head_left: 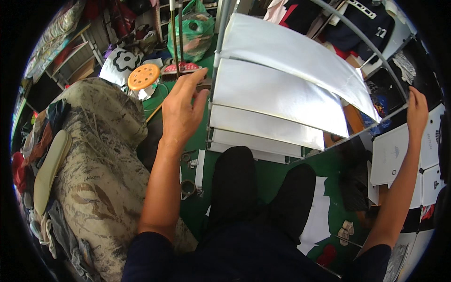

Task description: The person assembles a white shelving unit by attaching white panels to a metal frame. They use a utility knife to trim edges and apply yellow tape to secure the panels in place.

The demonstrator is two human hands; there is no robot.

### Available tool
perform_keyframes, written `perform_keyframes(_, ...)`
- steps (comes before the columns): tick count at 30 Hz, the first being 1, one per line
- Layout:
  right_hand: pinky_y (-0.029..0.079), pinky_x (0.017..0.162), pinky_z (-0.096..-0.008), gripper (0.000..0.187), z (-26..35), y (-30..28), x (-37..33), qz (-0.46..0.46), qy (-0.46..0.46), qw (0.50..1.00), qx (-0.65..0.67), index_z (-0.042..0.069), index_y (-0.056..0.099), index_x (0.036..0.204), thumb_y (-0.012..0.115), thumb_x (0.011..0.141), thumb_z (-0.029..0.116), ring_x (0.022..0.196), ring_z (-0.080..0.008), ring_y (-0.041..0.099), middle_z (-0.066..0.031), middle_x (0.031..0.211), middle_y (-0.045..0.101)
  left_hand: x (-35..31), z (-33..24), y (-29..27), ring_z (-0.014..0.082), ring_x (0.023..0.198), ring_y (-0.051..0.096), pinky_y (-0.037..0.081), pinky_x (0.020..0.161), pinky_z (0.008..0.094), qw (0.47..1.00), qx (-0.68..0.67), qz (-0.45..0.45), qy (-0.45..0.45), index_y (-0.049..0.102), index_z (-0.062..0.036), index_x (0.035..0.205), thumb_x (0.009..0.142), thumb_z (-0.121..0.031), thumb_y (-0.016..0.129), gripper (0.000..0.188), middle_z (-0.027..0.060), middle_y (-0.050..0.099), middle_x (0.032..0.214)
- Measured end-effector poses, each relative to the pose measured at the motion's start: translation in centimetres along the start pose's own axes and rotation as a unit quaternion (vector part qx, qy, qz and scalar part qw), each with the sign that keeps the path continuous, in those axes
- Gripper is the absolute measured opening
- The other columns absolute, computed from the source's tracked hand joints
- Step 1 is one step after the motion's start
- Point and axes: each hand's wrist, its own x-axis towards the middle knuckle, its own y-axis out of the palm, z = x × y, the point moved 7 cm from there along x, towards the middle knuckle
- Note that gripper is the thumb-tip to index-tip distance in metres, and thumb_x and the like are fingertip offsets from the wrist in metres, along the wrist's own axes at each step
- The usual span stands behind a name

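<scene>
Shelving rack of grey metal tubes with stacked white panel shelves (pixel 277 94) stands right in front of my knees on the green floor (pixel 275 176), its shelves fanning out from upper left to right in the head view. I have it by both sides. My left hand (pixel 181 110) is up at the rack's left upright post (pixel 213 89), fingers curled forward and thumb just against the tube beside the second shelf; whether that grip is fully clenched around the post I cannot tell, since the fingertips reach behind it. My right hand (pixel 416 110) is well apart on the far right, its grip clenched on the thin grey rail (pixel 376 124) that runs under the shelves' right edge.

To my left lies a large bundle wrapped in camouflage-patterned cloth (pixel 98 155), with a pale beige oval pad (pixel 50 169) resting along its left side. Beyond my left hand sit a round orange perforated plastic stool (pixel 143 76) and a green plastic bag (pixel 197 35). Dark garments (pixel 357 21) hang behind the rack at upper right. White printed cards (pixel 392 155) lie just under my right forearm. White paper sheets (pixel 317 218) lie on the floor by my right knee
</scene>
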Motion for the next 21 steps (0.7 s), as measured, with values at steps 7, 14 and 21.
perform_keyframes(7,0.046,0.075,-0.0243,0.015,14.7,0.3,-11.3,0.059,0.022,0.976,0.208,-0.001,0.068,0.105,0.06,0.106,0.013,0.081,-0.0104,0.055,-0.0027,0.091,0.062,-16.9,23.6,1.8,0.0244,0.077,0.068,0.053,0.072,0.0353,0.952,-0.063,-0.082,-0.287,0.07,-0.0016,0.107,0.091,-0.008,0.07,0.017,0.011,0.071,0.087)
perform_keyframes(14,0.05,0.071,-0.0332,0.006,25.7,3.9,-23.1,0.204,0.03,0.924,0.323,-0.004,0.067,0.095,0.066,0.096,0.002,0.077,-0.0244,0.063,-0.0127,0.089,0.064,-45.0,27.4,7.8,0.0403,0.102,0.068,0.054,0.086,0.0504,0.79,0.145,0.353,-0.479,0.072,-0.0064,0.097,0.088,-0.02,0.075,0.017,0.0223,0.068,0.117)
perform_keyframes(21,0.049,0.064,-0.0298,0.004,28.0,4.4,-27.1,0.242,0.077,0.886,0.388,-0.003,0.068,0.095,0.069,0.092,-0.001,0.07,-0.0195,0.061,-0.012,0.088,0.064,-55.7,25.5,8.8,0.0395,0.119,0.061,0.052,0.098,0.0486,0.809,0.145,0.407,-0.4,0.073,-0.0074,0.099,0.085,-0.019,0.078,0.018,0.0197,0.058,0.138)
